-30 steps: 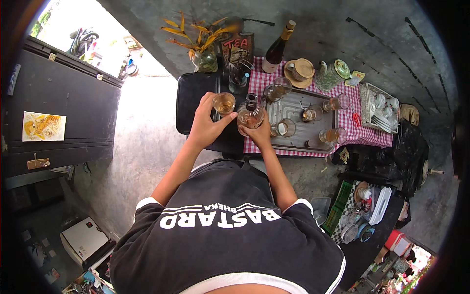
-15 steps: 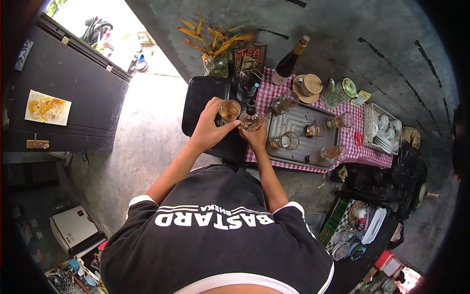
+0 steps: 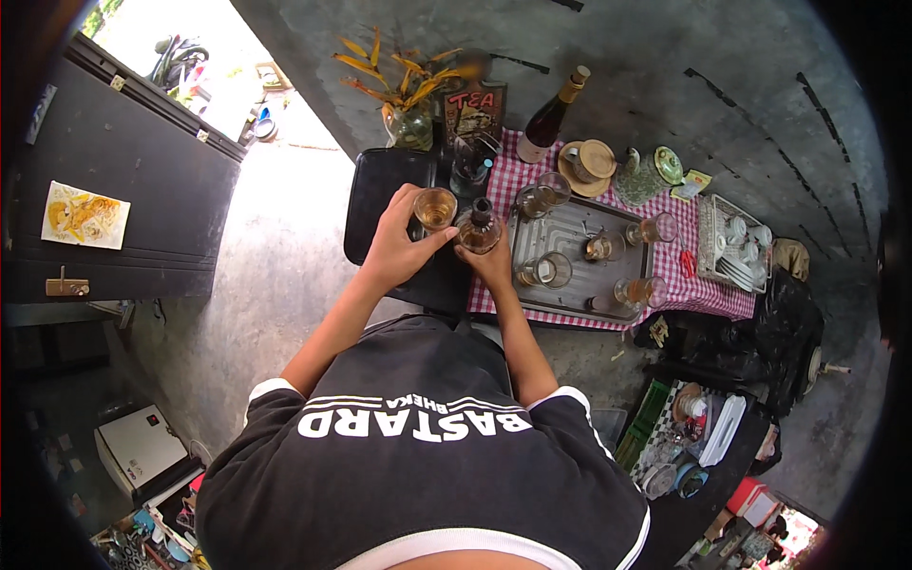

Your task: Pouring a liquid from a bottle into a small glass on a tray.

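My left hand (image 3: pixel 394 245) is closed around a drinking glass (image 3: pixel 435 211) holding some amber liquid. My right hand (image 3: pixel 490 266) grips a small clear bottle (image 3: pixel 478 235) with a dark narrow neck, side by side with the glass. Both are over the right part of a black tray (image 3: pixel 366 214). To the right, a ridged metal tray (image 3: pixel 575 217) bears several cups, among them a glass cup (image 3: pixel 548 271) near its front left and another cup (image 3: pixel 600 246) with brownish contents in its middle.
A tall dark bottle (image 3: pixel 545 128), a wooden-lidded cup (image 3: pixel 591 161) and a green-patterned teapot (image 3: pixel 648 176) line the wall. A wicker basket (image 3: pixel 705 249) of white crockery stands right, on a checked cloth (image 3: pixel 508 171). A leafy vase (image 3: pixel 408 125) stands behind the black tray.
The whole view has shifted slightly. The bottle's neck sits a little nearer to me, and my left thumb is slightly farther from the bottle. Both hands keep their holds.
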`<state>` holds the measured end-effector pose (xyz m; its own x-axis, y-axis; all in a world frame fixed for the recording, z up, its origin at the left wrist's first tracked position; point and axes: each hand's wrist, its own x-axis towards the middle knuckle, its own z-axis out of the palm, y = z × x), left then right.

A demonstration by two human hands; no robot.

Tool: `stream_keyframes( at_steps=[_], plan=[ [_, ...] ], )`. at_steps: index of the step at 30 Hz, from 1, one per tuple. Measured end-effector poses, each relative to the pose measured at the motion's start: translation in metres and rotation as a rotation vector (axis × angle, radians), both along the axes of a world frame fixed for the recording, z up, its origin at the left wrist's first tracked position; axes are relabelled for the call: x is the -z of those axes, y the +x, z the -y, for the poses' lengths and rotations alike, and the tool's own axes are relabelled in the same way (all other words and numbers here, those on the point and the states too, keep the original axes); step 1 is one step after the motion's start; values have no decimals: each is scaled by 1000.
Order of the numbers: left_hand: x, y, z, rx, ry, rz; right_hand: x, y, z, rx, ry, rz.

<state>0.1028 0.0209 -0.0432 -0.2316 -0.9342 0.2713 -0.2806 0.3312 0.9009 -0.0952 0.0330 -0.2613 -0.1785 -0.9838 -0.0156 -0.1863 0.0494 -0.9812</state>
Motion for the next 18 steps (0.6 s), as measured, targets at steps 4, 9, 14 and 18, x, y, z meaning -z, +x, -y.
stream_keyframes(
  at_steps=[4,9,14,18],
  plan=[
    [6,-4,0,18,33,-62,-8,-4,-16,-44,15,-17],
    [6,-7,-2,43,14,-58,-10,-6,-20,-94,38,-15],
    [-1,-14,-5,73,-14,-11,-1,-18,-33,-94,163,-44],
    [1,-25,-10,64,-34,-17,-23,-25,-59,-94,351,-166]
  ],
)
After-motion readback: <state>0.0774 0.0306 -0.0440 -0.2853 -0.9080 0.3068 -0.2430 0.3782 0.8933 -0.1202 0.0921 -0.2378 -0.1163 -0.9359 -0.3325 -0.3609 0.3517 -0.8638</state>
